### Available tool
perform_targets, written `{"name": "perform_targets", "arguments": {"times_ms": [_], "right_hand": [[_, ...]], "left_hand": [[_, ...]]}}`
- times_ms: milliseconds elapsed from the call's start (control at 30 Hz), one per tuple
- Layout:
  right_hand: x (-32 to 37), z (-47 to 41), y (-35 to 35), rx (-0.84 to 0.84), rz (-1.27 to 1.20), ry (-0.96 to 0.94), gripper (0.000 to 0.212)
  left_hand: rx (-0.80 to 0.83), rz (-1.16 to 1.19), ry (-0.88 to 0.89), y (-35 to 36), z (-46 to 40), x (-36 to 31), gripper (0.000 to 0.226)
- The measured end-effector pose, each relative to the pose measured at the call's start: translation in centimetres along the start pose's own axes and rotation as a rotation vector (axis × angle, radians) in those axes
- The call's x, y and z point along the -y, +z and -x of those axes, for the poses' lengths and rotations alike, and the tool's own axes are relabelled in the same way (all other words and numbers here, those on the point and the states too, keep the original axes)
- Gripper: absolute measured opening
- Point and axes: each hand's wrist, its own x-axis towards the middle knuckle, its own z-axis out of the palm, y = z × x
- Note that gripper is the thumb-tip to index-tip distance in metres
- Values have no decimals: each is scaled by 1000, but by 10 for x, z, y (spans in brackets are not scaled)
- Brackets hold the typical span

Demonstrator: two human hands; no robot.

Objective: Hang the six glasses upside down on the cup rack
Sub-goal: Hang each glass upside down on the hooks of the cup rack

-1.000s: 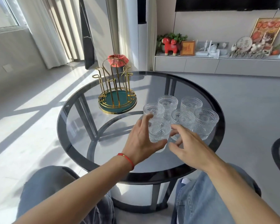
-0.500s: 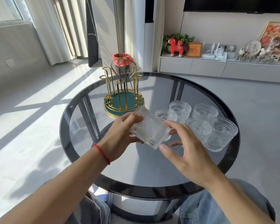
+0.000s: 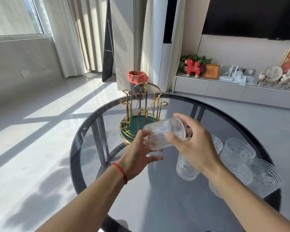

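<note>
A clear ribbed glass (image 3: pixel 163 133) lies on its side in the air above the round glass table (image 3: pixel 84 131), its mouth pointing right. My left hand (image 3: pixel 137 156) touches its base end with spread fingers. My right hand (image 3: pixel 194 144) grips its rim end. Just behind it stands the gold wire cup rack (image 3: pixel 141 114) with a green base and bare hooks. Several more glasses (image 3: pixel 238 153) stand grouped on the table to the right, partly hidden by my right hand and arm.
A red-lined bin (image 3: pixel 137 78) stands on the floor behind the rack. A low cabinet (image 3: pixel 224 91) with ornaments runs along the far right wall. The table's dark rim (image 3: pixel 273 200) is close to the rightmost glasses.
The glass was lifted from the group with both hands, tipped onto its side and carried up toward the rack. The view has tilted upward.
</note>
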Motion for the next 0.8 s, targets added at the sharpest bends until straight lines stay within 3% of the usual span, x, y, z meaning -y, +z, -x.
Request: {"name": "perform_targets", "arguments": {"times_ms": [67, 200, 300, 433, 533, 600, 800], "right_hand": [[1, -10, -3, -12, -27, 33, 65], [-6, -32, -18, -99, -57, 85, 68], [-14, -50, -33, -235, -33, 113, 75], [-12, -91, -51, -443, -6, 137, 69], [3, -128, -55, -526, -5, 56, 53], [10, -152, -48, -510, -66, 2, 42], [29, -227, 6, -256, -75, 14, 57]], "left_hand": [[-47, -218, 88, -5, -2, 4, 57], [-316, -1053, 381, -32, -3, 13, 45], [-363, -1440, 350, -48, -10, 25, 47], [-350, -1674, 327, -54, -16, 38, 63], [-420, -1764, 332, -57, -20, 44, 67], [-431, -1787, 309, -58, -22, 47, 70], [-429, -1801, 299, -62, -25, 51, 71]]}}
